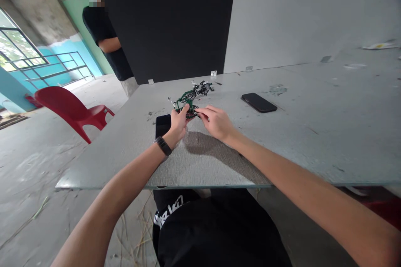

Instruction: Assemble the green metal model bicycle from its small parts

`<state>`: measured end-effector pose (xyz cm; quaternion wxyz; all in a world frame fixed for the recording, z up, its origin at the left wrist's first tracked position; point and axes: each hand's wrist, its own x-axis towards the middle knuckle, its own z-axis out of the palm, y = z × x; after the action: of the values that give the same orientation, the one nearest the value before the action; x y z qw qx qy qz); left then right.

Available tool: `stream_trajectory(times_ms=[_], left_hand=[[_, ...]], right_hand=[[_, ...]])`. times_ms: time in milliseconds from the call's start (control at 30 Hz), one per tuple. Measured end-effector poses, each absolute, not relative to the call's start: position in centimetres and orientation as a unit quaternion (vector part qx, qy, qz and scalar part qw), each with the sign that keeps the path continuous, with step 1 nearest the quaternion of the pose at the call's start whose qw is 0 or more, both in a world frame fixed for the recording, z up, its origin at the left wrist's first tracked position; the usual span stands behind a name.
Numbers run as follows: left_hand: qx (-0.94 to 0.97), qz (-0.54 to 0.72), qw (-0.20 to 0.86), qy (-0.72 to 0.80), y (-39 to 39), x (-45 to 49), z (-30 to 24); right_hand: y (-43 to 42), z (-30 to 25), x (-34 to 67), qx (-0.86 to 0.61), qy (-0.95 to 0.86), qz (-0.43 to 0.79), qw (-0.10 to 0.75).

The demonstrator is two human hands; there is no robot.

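Observation:
A small green model bicycle (190, 103) is held just above the table, with its silver handlebar pointing left. My left hand (178, 124) is closed around its frame, the thumb on top. My right hand (216, 122) pinches at the bicycle's wheel on the right side; its fingertips hide whatever small part may be between them. Directly behind is a dark model bicycle (203, 88) on the table, with more green parts overlapping it, so I cannot tell where one ends. A black phone (162, 126) lies beside my left hand, partly covered by it.
Another dark phone (259, 102) lies on the grey table (313, 142) to the right. Upright black (175, 25) and white panels (300, 12) line the back. A person (108, 41) stands behind at left, near a red chair (72, 108). The table's front edge is close to my body.

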<state>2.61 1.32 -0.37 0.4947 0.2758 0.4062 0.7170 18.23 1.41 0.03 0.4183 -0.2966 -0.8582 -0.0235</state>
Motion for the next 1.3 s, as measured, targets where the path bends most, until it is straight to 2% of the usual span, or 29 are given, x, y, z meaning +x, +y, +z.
stream_trajectory(times_ms=[867,1300], left_hand=[[0.279,0.705,0.51,0.406,1.15,2.52,-0.31],[0.286,0.706,0.505,0.406,0.75,2.62,0.4]], right_hand=[[1.19,0.14,18.18,-0.293,-0.85,0.018,0.438],[0.68,0.42,18.14,-0.292,-0.843,0.001,0.452]])
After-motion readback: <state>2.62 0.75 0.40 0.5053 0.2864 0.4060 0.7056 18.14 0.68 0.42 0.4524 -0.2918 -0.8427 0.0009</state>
